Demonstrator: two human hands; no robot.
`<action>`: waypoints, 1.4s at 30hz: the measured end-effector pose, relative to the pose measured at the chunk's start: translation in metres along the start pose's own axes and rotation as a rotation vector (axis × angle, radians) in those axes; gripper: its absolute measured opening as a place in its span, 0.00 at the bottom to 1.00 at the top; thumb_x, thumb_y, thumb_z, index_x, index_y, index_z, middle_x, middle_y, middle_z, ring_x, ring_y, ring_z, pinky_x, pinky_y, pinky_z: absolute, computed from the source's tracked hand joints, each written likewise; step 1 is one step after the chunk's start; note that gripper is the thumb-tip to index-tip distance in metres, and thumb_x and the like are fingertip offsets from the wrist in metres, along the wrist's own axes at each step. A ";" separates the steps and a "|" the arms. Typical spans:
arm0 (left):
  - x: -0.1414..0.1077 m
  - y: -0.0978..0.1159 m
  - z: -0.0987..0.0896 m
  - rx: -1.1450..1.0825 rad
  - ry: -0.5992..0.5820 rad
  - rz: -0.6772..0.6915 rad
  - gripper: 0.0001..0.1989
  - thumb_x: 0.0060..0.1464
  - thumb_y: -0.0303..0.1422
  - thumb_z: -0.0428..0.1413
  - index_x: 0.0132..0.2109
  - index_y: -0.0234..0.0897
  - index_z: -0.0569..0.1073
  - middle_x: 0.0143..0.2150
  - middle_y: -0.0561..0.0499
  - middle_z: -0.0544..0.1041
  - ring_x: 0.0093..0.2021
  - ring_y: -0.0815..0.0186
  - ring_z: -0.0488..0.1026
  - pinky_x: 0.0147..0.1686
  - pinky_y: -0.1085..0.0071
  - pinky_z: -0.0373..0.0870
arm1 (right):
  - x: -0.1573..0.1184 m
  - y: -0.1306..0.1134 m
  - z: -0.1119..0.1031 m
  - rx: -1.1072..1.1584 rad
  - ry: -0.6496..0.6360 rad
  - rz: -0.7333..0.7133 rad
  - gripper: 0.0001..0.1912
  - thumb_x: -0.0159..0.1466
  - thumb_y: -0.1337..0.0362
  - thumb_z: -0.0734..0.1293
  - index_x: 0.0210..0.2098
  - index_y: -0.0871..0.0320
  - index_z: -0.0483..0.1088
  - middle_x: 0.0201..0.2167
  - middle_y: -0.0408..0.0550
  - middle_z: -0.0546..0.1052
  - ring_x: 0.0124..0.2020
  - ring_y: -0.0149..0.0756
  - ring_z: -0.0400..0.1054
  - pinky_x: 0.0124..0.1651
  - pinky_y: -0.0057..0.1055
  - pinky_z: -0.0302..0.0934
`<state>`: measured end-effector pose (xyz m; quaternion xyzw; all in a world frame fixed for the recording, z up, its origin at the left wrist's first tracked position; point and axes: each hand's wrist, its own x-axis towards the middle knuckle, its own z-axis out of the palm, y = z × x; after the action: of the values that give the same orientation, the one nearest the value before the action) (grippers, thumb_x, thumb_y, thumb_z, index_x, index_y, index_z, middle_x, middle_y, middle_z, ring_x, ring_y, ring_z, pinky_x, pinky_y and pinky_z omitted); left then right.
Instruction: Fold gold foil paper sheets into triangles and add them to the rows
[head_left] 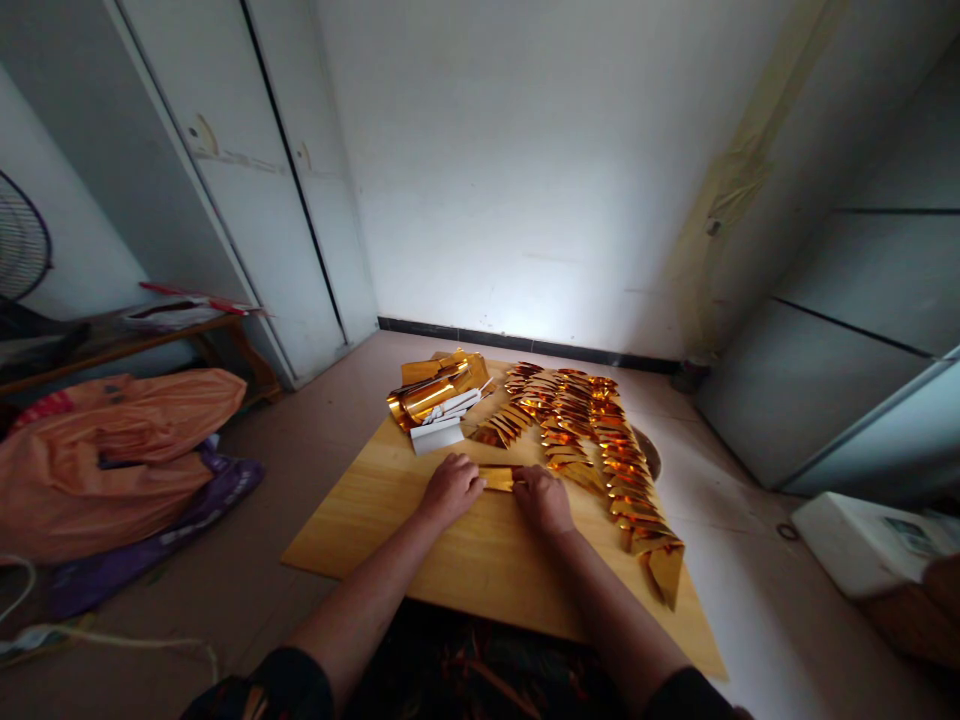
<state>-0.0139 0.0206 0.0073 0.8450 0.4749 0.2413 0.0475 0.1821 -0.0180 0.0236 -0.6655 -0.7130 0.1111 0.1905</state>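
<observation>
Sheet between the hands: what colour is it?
The sheet is shiny gold, best seen in the head view.

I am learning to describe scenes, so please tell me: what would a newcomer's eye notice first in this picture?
Probably the shiny folded gold pieces, standing in close rows along the right side of the wooden board. Next, the loose gold sheets heaped at its far left, and the two hands holding a gold strip between them. Away to the left, a large orange bag lies over a purple one.
</observation>
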 end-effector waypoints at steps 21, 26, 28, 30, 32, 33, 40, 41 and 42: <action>0.007 0.008 -0.007 0.097 -0.077 -0.040 0.07 0.52 0.29 0.55 0.27 0.37 0.71 0.32 0.48 0.73 0.39 0.62 0.68 0.38 0.68 0.64 | 0.002 -0.005 -0.002 -0.050 0.009 0.080 0.08 0.60 0.68 0.63 0.37 0.55 0.73 0.37 0.46 0.76 0.38 0.32 0.69 0.39 0.25 0.54; 0.007 0.010 -0.008 0.114 -0.087 -0.060 0.06 0.52 0.29 0.56 0.27 0.38 0.69 0.31 0.49 0.73 0.37 0.62 0.68 0.35 0.69 0.62 | 0.000 -0.001 0.000 -0.026 0.078 -0.009 0.07 0.60 0.69 0.63 0.36 0.57 0.72 0.40 0.48 0.72 0.39 0.33 0.66 0.39 0.25 0.55; 0.007 0.012 -0.008 0.122 -0.077 -0.064 0.04 0.52 0.29 0.56 0.30 0.39 0.69 0.31 0.50 0.72 0.36 0.62 0.68 0.34 0.69 0.61 | -0.002 0.000 0.001 -0.029 0.087 -0.059 0.06 0.61 0.70 0.63 0.34 0.58 0.72 0.40 0.49 0.72 0.41 0.34 0.65 0.41 0.25 0.55; 0.005 0.014 -0.009 0.123 -0.060 -0.052 0.03 0.52 0.28 0.57 0.32 0.39 0.69 0.32 0.50 0.73 0.37 0.62 0.68 0.35 0.69 0.61 | -0.004 0.000 0.003 -0.040 0.088 -0.078 0.08 0.63 0.69 0.62 0.33 0.58 0.73 0.38 0.49 0.72 0.42 0.34 0.65 0.41 0.26 0.54; 0.004 0.017 -0.010 0.118 -0.053 -0.024 0.03 0.52 0.27 0.57 0.32 0.39 0.69 0.33 0.49 0.73 0.39 0.61 0.68 0.37 0.67 0.61 | -0.005 0.000 0.004 -0.052 0.082 -0.065 0.09 0.63 0.70 0.61 0.33 0.57 0.73 0.37 0.48 0.73 0.41 0.34 0.66 0.40 0.26 0.54; 0.004 0.018 -0.009 0.119 -0.057 -0.008 0.03 0.53 0.27 0.56 0.32 0.38 0.69 0.34 0.48 0.74 0.40 0.60 0.69 0.38 0.67 0.61 | -0.005 0.001 0.005 -0.056 0.077 -0.050 0.10 0.63 0.70 0.61 0.33 0.57 0.74 0.36 0.48 0.74 0.40 0.34 0.66 0.40 0.27 0.53; 0.007 0.022 0.000 0.152 -0.155 0.007 0.08 0.56 0.23 0.49 0.36 0.37 0.71 0.35 0.45 0.77 0.39 0.59 0.72 0.38 0.65 0.64 | 0.000 -0.007 -0.004 -0.101 -0.022 0.053 0.11 0.61 0.72 0.60 0.34 0.55 0.75 0.36 0.47 0.77 0.39 0.34 0.69 0.40 0.28 0.54; 0.007 0.022 0.001 0.144 -0.163 -0.022 0.08 0.56 0.23 0.49 0.36 0.37 0.71 0.35 0.46 0.77 0.39 0.59 0.72 0.38 0.65 0.64 | 0.001 -0.010 -0.006 -0.118 -0.031 0.069 0.11 0.61 0.71 0.60 0.34 0.56 0.75 0.37 0.48 0.77 0.39 0.34 0.70 0.41 0.29 0.54; 0.008 0.023 0.002 0.137 -0.171 -0.052 0.08 0.55 0.23 0.49 0.36 0.37 0.71 0.35 0.46 0.77 0.40 0.60 0.72 0.39 0.66 0.65 | 0.001 -0.013 -0.007 -0.135 -0.035 0.087 0.11 0.62 0.69 0.60 0.34 0.56 0.74 0.37 0.49 0.77 0.39 0.35 0.70 0.41 0.29 0.54</action>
<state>0.0080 0.0150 0.0157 0.8512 0.5061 0.1343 0.0362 0.1733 -0.0191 0.0356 -0.7050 -0.6927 0.0827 0.1277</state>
